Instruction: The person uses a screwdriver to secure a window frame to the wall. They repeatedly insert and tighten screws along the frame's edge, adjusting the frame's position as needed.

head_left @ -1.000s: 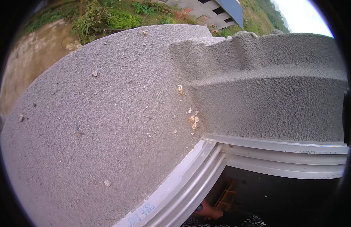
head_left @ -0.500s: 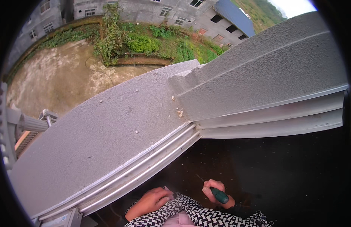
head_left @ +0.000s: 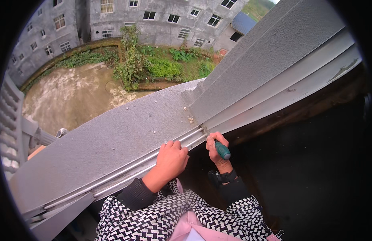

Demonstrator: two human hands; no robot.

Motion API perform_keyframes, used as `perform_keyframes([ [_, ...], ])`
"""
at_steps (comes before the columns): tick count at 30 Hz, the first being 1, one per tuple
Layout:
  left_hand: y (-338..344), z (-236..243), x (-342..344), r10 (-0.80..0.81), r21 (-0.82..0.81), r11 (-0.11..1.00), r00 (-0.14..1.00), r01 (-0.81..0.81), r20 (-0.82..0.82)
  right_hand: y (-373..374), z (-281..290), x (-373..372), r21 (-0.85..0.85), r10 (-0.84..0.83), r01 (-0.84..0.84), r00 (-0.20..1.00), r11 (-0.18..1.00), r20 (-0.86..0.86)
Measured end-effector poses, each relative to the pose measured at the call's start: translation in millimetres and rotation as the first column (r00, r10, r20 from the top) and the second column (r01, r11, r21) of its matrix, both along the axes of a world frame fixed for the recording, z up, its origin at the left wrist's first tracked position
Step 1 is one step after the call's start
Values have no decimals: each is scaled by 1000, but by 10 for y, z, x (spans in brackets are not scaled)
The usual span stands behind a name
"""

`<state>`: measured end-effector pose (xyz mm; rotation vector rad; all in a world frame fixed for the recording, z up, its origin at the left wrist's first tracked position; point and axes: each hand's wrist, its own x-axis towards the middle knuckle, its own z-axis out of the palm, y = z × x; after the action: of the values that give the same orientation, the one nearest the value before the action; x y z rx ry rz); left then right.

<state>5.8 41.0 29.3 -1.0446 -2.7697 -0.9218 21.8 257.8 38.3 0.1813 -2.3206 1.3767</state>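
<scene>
My left hand (head_left: 172, 160) has its fingers curled over the silver window track (head_left: 125, 168), and what they hold, if anything, is hidden. To its right, my right hand (head_left: 217, 148) grips the green-handled screwdriver (head_left: 222, 150) at the corner where the track meets the upright frame (head_left: 270, 96). The tool's tip is hidden. The speckled grey outer sill (head_left: 93, 152) runs beside the track, with small pale crumbs in its corner.
A grey rendered wall (head_left: 282, 32) rises at the right. A balustrade (head_left: 11, 124) stands at the left. Far below are a concrete yard (head_left: 65, 100), green plants (head_left: 160, 68) and grey buildings (head_left: 162, 30). A dark interior lies below the track.
Both hands have moved up to the track, my right hand carrying the screwdriver into the corner. The view has turned, showing more of the buildings and my sleeves.
</scene>
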Motion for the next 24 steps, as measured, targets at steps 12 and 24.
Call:
perform_keyframes([
  [12, 348, -131, -531, 5, -288, 957, 990, -46, -141, -31, -95, -87, -274, -130, 146, 989, 950, 74],
  [24, 878, -561, -906, -49, -17, 999, 992, 48, -115, 78, -163, -76, -217, -80, 93, 995, 972, 65],
])
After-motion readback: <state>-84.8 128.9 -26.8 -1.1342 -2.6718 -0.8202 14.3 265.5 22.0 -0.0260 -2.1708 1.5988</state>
